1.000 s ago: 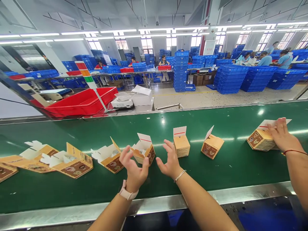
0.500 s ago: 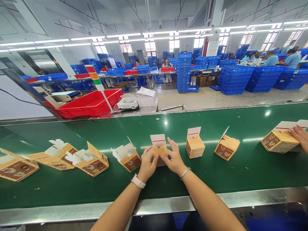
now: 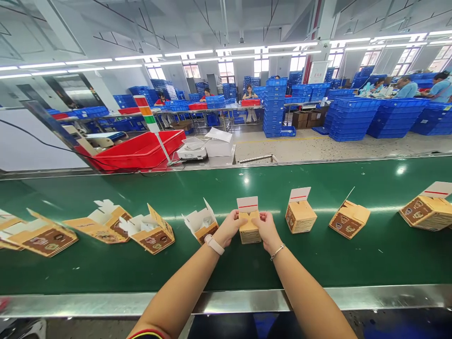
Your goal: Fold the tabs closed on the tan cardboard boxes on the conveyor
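The middle box point(image 3: 250, 237) sits upright on the green belt point(image 3: 226, 270), and its notched flap point(image 3: 249, 218) has just come down: half a second ago the fingers had it lifted toward the person, and now it lies across the top opening. The left hand point(image 3: 230, 227) and the right hand point(image 3: 267, 229) clasp the middle box at its two upper sides, thumbs pressing on the flap, the other fingers bent and partly hidden. The white lid point(image 3: 247, 204) with its red stripe still stands up at the back of the middle box, so the fold looks part done: flap about in place, lid not closed.

Left of the middle box, just beside the left hand, an open carton point(image 3: 208, 231) shows something pale inside; another open carton point(image 3: 155, 239) lies farther left. Right of the middle box, a covered box point(image 3: 301, 217) has its flap folded in and its own lid raised; a turned box point(image 3: 349, 220) sits beyond that.
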Available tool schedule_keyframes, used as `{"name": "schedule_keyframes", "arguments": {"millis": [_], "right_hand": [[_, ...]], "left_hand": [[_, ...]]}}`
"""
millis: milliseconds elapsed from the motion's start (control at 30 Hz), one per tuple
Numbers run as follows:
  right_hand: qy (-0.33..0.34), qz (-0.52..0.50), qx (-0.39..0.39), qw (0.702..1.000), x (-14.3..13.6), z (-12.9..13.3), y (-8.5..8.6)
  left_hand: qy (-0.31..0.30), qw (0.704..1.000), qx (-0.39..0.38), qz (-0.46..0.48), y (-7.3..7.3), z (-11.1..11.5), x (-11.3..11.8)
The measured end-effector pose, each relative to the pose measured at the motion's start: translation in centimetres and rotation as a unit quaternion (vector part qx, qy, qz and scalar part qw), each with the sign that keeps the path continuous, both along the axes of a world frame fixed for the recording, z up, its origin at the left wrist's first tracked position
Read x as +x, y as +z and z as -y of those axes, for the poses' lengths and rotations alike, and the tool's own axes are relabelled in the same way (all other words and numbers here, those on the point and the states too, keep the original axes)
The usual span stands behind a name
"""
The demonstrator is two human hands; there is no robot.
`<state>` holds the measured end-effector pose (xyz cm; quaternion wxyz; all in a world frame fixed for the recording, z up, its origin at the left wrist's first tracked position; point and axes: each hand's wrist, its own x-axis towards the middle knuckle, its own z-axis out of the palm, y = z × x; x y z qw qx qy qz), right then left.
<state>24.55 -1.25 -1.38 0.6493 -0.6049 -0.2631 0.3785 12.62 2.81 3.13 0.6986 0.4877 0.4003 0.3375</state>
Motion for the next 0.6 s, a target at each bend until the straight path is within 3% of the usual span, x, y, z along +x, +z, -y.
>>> {"name": "schedule_keyframes", "arguments": {"millis": [133, 200, 267, 300, 367, 433, 467, 500, 533, 600], "right_hand": [[0.001, 0.003, -0.011, 1.000, 0.3, -0.4, 0.3], [-0.033, 0.032, -0.003, 0.999, 0.3, -0.2, 0.8], [-0.120, 0.132, 0.066, 0.982, 0.0, 0.4, 1.6], [-0.166, 0.205, 0.130, 0.956, -0.3, 0.9, 2.0], [-0.209, 0.345, 0.290, 0.868, -1.3, 2.2, 2.7], [-0.148, 0.424, 0.404, 0.797, -2.7, 3.3, 3.1], [-0.091, 0.447, 0.428, 0.780, -3.5, 3.7, 3.1], [-0.027, 0.463, 0.432, 0.774, -4.2, 3.9, 3.1], [0.037, 0.476, 0.419, 0.773, -4.9, 4.0, 2.8], [0.145, 0.503, 0.367, 0.769, -5.8, 3.7, 2.1]], "left_hand": [[-0.015, 1.000, -0.022, -0.005, 0.4, -0.2, 1.1], [-0.006, 1.000, 0.006, -0.017, 0.5, 0.1, 1.2], [0.035, 0.993, 0.108, -0.040, 0.3, 1.0, 0.6], [0.066, 0.978, 0.191, -0.052, 0.1, 1.5, -0.1], [0.147, 0.907, 0.391, -0.063, -0.4, 2.6, -2.1], [0.247, 0.792, 0.556, -0.050, -0.7, 3.1, -4.5], [0.301, 0.742, 0.597, -0.045, -0.8, 3.1, -5.6], [0.350, 0.713, 0.605, -0.051, -0.8, 2.9, -6.6], [0.389, 0.710, 0.583, -0.068, -0.8, 2.5, -7.4], [0.400, 0.768, 0.489, -0.106, -0.7, 1.5, -8.4]]}}
